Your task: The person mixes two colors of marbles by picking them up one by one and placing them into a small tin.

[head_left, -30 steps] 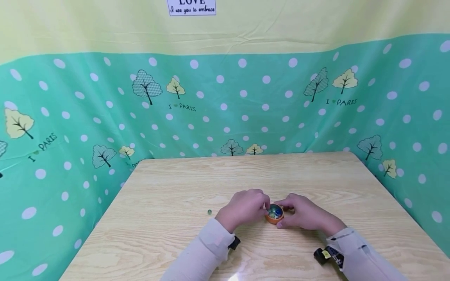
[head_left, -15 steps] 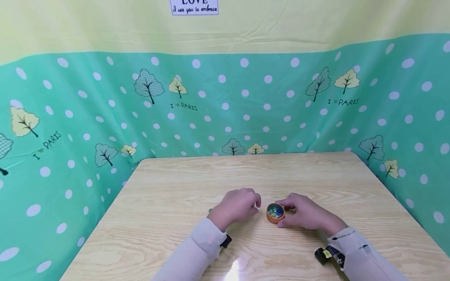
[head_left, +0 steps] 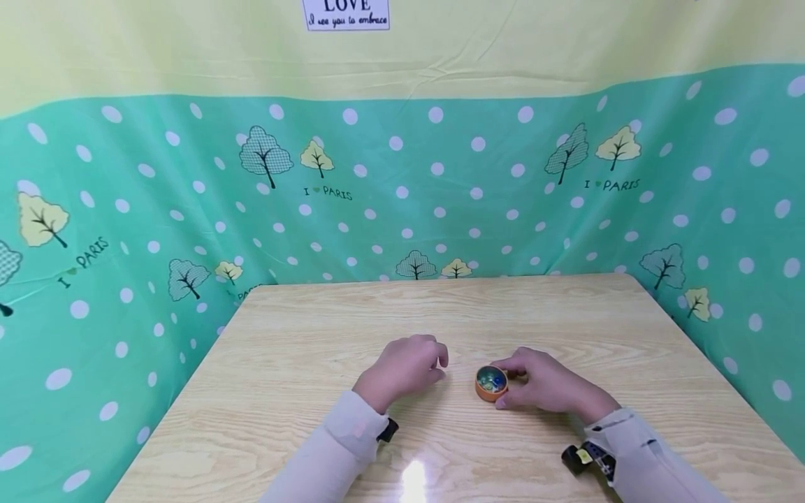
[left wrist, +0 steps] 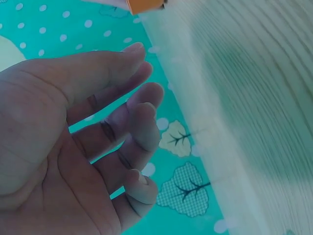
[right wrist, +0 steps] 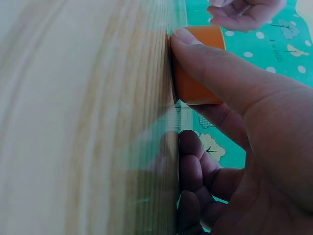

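A small round orange cup (head_left: 486,395) stands on the wooden table, filled with shiny blue and green glass marbles (head_left: 492,379). My right hand (head_left: 544,381) grips it from the right, its thumb at the near side and a finger behind. Close up in the right wrist view, the thumb lies along the orange wall of the cup (right wrist: 195,89). To the left of the cup, apart from it, my left hand (head_left: 402,367) hovers over the table. Its fingers hang loosely curled with nothing between them, as the left wrist view shows on the palm (left wrist: 54,142).
The light wooden table (head_left: 302,335) reaches back to a green dotted cloth (head_left: 371,161) with printed trees, which hangs on the back and both sides. A bright light reflection lies near the front of the table.
My left hand has drawn away from the cup to the left. The lone green marble seen on the table earlier is now out of sight at the left hand. My right hand has stayed.
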A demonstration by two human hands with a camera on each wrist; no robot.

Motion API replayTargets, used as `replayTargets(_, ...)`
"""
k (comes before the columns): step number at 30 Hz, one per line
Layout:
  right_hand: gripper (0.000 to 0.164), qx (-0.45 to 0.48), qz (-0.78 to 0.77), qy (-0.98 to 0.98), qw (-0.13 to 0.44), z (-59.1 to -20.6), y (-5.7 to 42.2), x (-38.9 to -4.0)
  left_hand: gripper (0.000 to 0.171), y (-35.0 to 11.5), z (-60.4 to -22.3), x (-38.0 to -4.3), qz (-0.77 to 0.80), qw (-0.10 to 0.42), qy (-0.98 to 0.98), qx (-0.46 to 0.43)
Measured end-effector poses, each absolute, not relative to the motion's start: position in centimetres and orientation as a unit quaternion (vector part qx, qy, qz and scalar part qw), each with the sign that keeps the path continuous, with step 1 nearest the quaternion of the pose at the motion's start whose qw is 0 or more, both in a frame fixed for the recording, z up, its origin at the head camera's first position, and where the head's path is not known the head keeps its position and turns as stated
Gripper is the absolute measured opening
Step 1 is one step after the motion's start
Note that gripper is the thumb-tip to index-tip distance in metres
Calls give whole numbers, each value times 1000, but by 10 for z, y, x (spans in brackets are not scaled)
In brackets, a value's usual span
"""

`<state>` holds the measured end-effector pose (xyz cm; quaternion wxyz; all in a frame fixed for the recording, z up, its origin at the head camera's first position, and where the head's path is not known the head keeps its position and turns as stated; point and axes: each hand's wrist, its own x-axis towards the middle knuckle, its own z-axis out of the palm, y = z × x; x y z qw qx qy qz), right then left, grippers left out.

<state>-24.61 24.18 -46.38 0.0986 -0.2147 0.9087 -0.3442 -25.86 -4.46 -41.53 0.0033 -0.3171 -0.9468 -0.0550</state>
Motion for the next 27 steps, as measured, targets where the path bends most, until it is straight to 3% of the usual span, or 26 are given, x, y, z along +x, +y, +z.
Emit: replayTargets(27,67,-202,-341,912,103,-461,240,-244,20,-87,-415,-264,-97,-15,-955,-278)
